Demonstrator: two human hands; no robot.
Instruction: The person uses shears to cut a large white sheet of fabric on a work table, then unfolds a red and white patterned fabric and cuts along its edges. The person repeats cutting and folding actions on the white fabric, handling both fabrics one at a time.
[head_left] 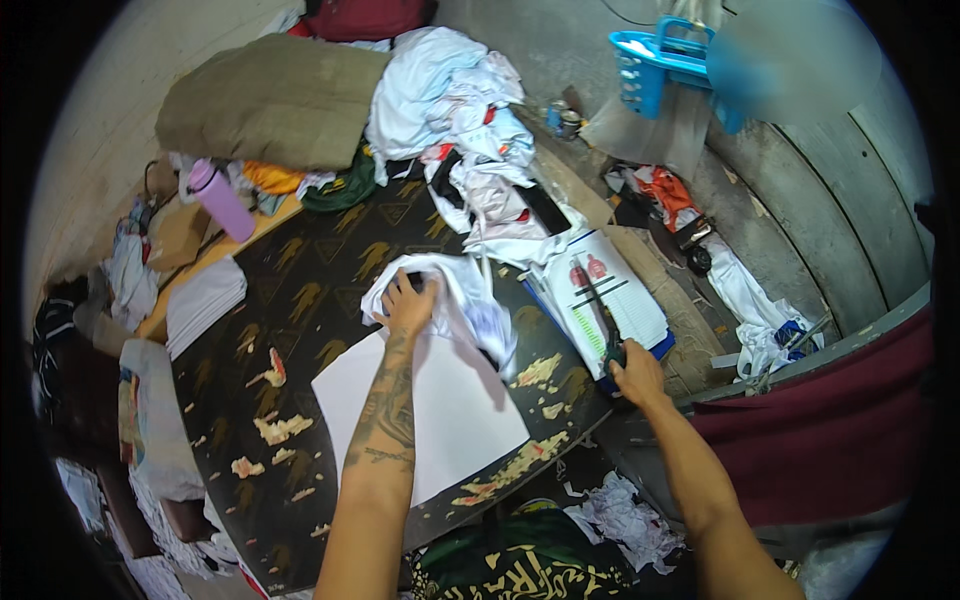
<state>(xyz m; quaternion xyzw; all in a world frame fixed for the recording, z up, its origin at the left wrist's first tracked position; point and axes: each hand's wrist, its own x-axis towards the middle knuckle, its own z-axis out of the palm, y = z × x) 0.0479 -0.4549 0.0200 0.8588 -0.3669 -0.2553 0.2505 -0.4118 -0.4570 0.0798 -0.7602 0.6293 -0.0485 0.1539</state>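
Observation:
My left hand [408, 302] presses down with fingers spread on a bunched white cloth [470, 300] with a faint bluish patch. The cloth lies over the far edge of a large white sheet [465, 425] on the dark table. My right hand [638, 374] is closed round the dark handle of what looks like a pair of scissors [605, 325]. Their long blades point away from me over a stack of printed papers [635, 300] on a blue board, at the table's right edge. Whether the blades touch the papers I cannot tell.
The worn, patterned dark table [300, 350] has peeling patches. White cloths [450, 90] pile up at the back beside an olive cushion [270, 100]. A purple bottle [222, 200] and folded white pieces [207, 300] sit left. A blue basket [650, 70] stands far right; crumpled scraps [630, 520] lie below.

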